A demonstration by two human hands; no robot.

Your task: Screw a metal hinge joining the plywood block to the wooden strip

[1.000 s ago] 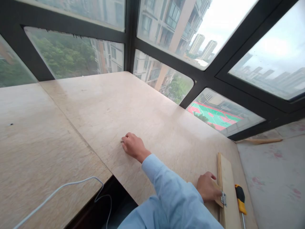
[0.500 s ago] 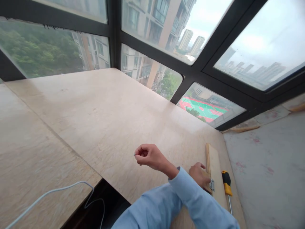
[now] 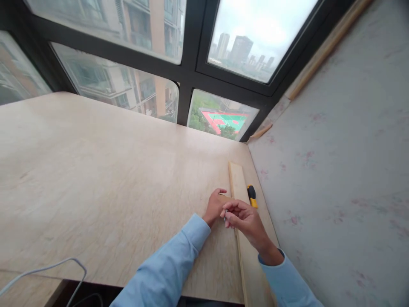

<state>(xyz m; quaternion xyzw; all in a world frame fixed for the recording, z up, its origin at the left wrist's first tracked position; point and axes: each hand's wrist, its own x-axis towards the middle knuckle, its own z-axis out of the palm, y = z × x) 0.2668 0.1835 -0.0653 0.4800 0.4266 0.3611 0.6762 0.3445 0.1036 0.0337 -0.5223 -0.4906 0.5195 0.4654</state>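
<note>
My right hand pinches a small metal piece, seemingly a screw, between thumb and fingertips. It hovers over the edge of a long pale wooden board lying along the wall. Just left of that board, my left hand grips a short wooden piece and keeps it against the board's side. Part of the left hand and of the short piece is covered by my right hand. A screwdriver with a black and yellow handle lies between board and wall, its shaft out of sight.
The pale tabletop stretches left to the dark-framed windows. A papered wall closes off the right side. At the lower left, a white cable runs over the table's front edge by a dark gap.
My right hand has come from the left, over the tabletop, to the board beside my left hand, still pinching the small piece. The metal hinge is now hidden. The view has turned right.
</note>
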